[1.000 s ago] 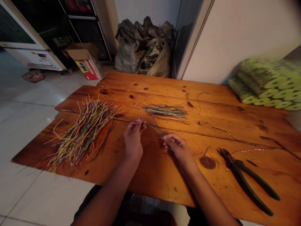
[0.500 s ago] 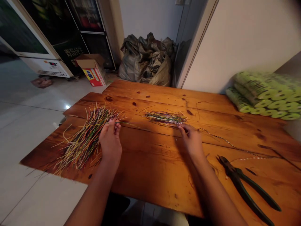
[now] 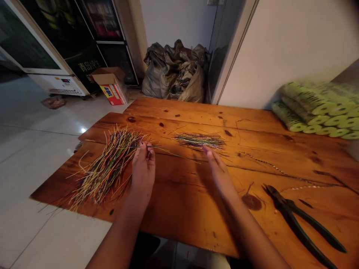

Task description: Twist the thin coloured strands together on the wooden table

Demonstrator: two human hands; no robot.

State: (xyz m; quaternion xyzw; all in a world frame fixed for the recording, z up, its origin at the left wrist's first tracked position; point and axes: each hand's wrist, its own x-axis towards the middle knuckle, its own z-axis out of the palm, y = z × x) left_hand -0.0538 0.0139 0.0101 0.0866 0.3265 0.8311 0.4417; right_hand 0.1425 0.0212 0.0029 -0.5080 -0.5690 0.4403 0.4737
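Note:
My left hand (image 3: 143,166) sits at the right edge of a large loose pile of multicoloured thin strands (image 3: 108,168), pinching a single long strand (image 3: 174,151) that runs off to the right. My right hand (image 3: 220,173) lies with its fingers straight and apart from that strand, its fingertips just below a small neat bundle of parallel coloured strands (image 3: 199,142). Both rest over a scarred orange wooden tabletop (image 3: 185,116). A thin twisted braid (image 3: 280,172) trails across the boards to the right.
Dark green-handled pliers (image 3: 297,224) lie at the right of the table. Green wrapped rolls (image 3: 314,112) are stacked beyond them by the wall. A bulging sack (image 3: 176,74), a cardboard box (image 3: 110,86) and a glass-fronted fridge (image 3: 47,45) stand behind on the tiled floor.
My hands, together on a strand a second ago, have parted. The left hand now pinches the strand by the large pile, and the right hand has straightened open beneath the small bundle.

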